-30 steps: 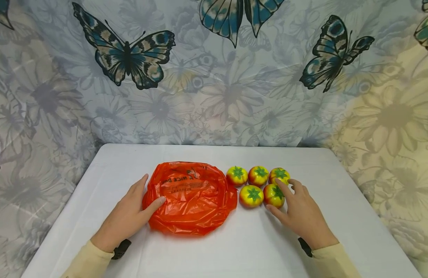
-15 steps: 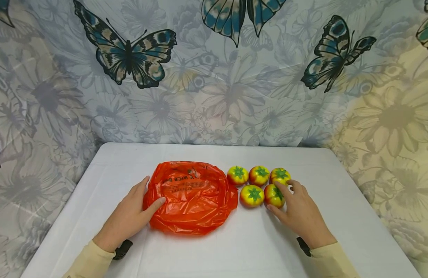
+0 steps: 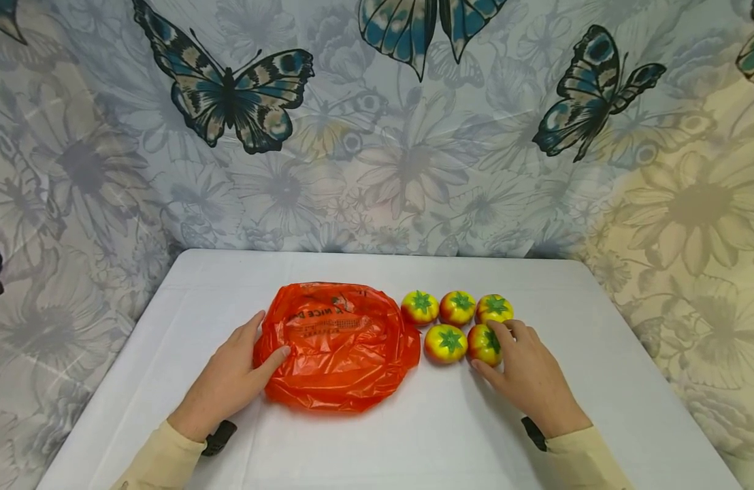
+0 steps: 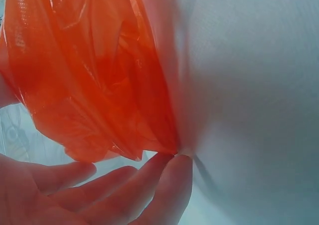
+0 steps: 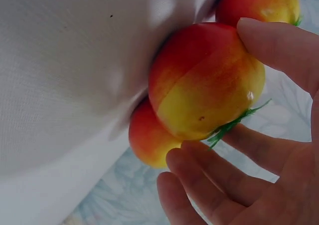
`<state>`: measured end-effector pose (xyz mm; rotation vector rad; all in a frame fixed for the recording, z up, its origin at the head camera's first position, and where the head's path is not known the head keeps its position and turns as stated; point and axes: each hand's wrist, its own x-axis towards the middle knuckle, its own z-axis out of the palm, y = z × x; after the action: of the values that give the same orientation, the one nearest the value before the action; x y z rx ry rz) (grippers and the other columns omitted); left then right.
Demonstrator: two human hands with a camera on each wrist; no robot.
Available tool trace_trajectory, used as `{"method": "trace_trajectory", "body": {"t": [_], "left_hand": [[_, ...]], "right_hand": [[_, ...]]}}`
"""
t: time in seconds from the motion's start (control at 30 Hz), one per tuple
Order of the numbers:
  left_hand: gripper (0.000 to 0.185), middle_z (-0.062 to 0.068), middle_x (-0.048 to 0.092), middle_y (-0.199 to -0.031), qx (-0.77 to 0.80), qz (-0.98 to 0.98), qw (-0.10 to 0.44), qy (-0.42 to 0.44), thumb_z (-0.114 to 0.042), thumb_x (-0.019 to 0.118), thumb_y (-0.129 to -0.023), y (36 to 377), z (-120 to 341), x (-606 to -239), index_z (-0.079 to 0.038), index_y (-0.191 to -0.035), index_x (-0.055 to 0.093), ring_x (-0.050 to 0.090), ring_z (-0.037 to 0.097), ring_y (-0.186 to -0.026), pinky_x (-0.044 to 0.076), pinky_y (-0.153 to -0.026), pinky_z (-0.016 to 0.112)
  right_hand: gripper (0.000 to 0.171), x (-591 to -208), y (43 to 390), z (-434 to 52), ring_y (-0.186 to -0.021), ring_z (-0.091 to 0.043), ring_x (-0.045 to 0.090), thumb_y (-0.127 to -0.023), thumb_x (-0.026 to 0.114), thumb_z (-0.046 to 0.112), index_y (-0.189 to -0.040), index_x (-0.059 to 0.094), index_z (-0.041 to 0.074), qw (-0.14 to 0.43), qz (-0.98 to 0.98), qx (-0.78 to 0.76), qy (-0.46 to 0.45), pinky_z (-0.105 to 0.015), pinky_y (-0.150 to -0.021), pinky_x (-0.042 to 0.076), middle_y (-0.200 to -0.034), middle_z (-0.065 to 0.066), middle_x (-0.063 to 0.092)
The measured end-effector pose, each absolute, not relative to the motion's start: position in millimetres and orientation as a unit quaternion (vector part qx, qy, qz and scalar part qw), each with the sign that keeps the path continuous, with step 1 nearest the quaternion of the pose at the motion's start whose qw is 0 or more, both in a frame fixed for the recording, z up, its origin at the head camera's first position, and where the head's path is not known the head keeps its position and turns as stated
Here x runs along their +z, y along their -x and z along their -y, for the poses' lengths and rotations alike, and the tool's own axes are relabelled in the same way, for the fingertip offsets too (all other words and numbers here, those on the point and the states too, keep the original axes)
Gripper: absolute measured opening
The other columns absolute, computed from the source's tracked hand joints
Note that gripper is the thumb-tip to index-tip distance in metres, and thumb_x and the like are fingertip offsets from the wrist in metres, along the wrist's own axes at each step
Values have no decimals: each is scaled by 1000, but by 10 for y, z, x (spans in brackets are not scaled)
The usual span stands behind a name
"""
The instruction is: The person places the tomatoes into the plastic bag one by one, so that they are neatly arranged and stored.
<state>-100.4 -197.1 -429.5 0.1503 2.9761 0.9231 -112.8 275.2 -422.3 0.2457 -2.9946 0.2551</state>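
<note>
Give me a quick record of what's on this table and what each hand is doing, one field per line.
surface: white table
backdrop: butterfly-print cloth
bag: orange plastic bag, crumpled, lying flat
fruit: five toy tomatoes beside the bag, three behind, two in front
left hand: fingers straight, resting on the bag's left edge
right hand: thumb and fingers curled round the front right tomato, which sits on the table
sleeves: cream
</note>
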Motion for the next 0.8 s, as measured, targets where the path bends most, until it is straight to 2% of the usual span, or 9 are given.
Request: {"method": "trace_trajectory", "body": {"t": [0.3,0.53,0.8], "left_hand": [[87,30,48,-164,304,-951,17,-49,-49,63,-107,1035,1928,-4336,3,-168,29,53,52,-146,49,-114,70],[84,31,52,-160,302,-951,2,-60,-41,66,-106,1070,1968,-4329,5,-166,31,57,50,-143,51,-113,68],[82,32,57,-154,293,-954,2,-63,-37,67,-105,1080,1995,-4276,8,-165,32,66,48,-133,58,-105,63]], "right_hand": [[86,-4081,1064,-2775,-126,-53,57,-89,89,40,-148,52,-10,33,994,79,-61,-73,-103,51,-142,-35,56],[80,-3963,1090,-2688,-121,-51,60,-89,88,36,-146,54,-9,67,991,85,-82,-70,-99,54,-137,-34,59],[76,-3789,1198,-2425,-126,-51,60,-88,88,33,-145,56,-7,100,984,95,-115,-69,-100,56,-141,-31,61]]}}
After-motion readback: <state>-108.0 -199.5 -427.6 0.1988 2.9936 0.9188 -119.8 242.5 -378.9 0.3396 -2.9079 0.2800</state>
